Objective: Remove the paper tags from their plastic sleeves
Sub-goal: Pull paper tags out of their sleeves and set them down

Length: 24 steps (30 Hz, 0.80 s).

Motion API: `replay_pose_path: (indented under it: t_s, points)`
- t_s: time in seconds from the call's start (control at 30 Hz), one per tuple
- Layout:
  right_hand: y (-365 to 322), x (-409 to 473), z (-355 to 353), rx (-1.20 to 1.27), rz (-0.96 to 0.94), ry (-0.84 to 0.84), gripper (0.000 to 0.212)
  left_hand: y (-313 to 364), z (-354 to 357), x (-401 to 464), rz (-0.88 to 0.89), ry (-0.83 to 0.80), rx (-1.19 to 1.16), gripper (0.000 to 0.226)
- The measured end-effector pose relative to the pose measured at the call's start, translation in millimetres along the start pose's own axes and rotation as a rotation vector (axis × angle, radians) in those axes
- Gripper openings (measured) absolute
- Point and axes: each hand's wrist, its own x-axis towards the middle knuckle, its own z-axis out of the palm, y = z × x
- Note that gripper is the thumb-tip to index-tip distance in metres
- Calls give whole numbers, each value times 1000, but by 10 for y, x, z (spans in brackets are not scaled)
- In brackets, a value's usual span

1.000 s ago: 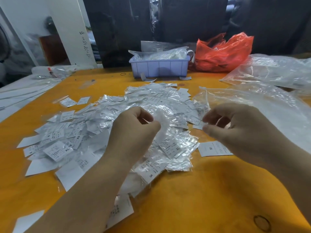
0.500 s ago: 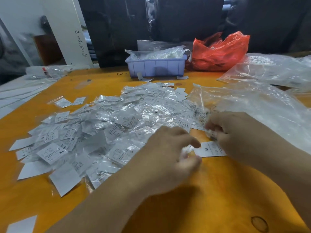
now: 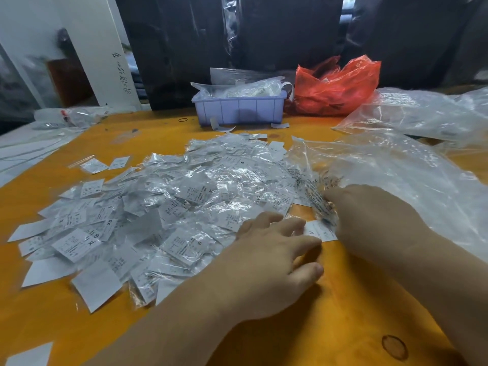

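Closest in, at about 5 o'clock, there's a dark ring stain (image 3: 394,347) on the orange counter (image 3: 330,326), and a blank white tag (image 3: 29,356) sits alone at the 7 o'clock corner.

The left hand (image 3: 266,262) comes in from the bottom, forearm angled up toward 1 o'clock, palm down. Its fingers (image 3: 295,227) are spread and fairly straight, released and grasping nothing, with the tips reaching to the loose "M" tag (image 3: 318,231), which lies flat on the counter with its long side running roughly 9 to 3.

The right hand (image 3: 369,217) comes in from 4 o'clock with its back to the camera. Its fingers are tucked under at the edge of a sleeved tag (image 3: 320,204), a crinkly strip whose long axis runs about 11 to 5. It looks like a pinch, but the fingertips are hidden, so I can't really tell.

Left of both hands, filling the middle out to 9 o'clock, is the big pile of tags in plastic sleeves (image 3: 169,207), pointing every which way; XL, XS and S prints are readable. A large clear plastic bag (image 3: 396,175) sprawls at 2 to 3 o'clock, right behind the right hand and crowding that side.

Further back at 12 o'clock sits a lavender plastic bin (image 3: 239,110) stuffed with more clear bags, with a red plastic bag (image 3: 335,85) just beside it at 1 o'clock. A white board (image 3: 105,48) with handwritten numbers leans at 10 o'clock.
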Motion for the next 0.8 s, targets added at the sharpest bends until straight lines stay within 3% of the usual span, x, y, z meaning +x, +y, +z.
replay_pose_path:
  t_s: [0.13, 0.4, 0.6, 0.8]
  points:
    - [-19, -6, -7, 40, -30, 46, 43, 15, -1, -1, 1, 23, 11, 46]
    - [-62, 1, -36, 105, -63, 175, 38, 70, 0, 58, -64, 246, 38, 28]
    - [-124, -32, -62, 151, -161, 235, 36, 69, 49, 91, -158, 254, 72, 30]
    - [-170, -66, -104, 246, -256, 298, 30, 78, 58, 86, -120, 336, 61, 25]
